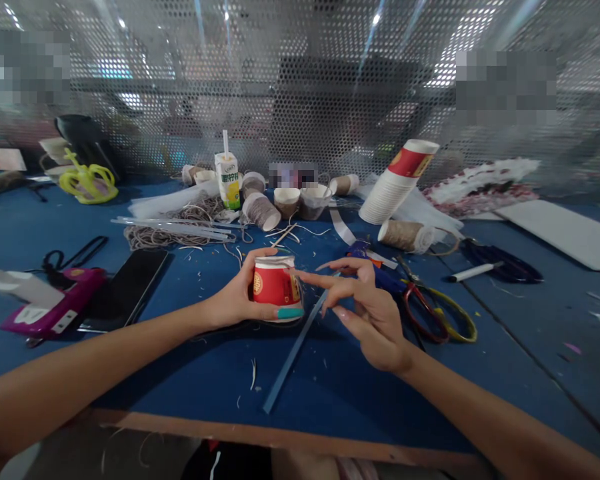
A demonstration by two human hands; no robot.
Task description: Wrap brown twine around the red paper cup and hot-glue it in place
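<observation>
My left hand (240, 297) is wrapped round a red paper cup (275, 287) that stands upside down on the blue table (330, 380), thumb over the top and fingers underneath. My right hand (367, 313) hovers just right of the cup with fingers spread; its forefinger tip touches the cup's side near the rim. Nothing is held in the right hand. A long clear glue stick (293, 357) lies on the table under the hands.
Scissors (437, 310) and a blue glue gun (375, 267) lie right of my hand. A stack of paper cups (397, 183), twine-wrapped cups (263, 210), a milk carton (227, 179) and a twine heap (170, 227) sit behind. A phone (125, 287) and pink case (55, 310) lie left.
</observation>
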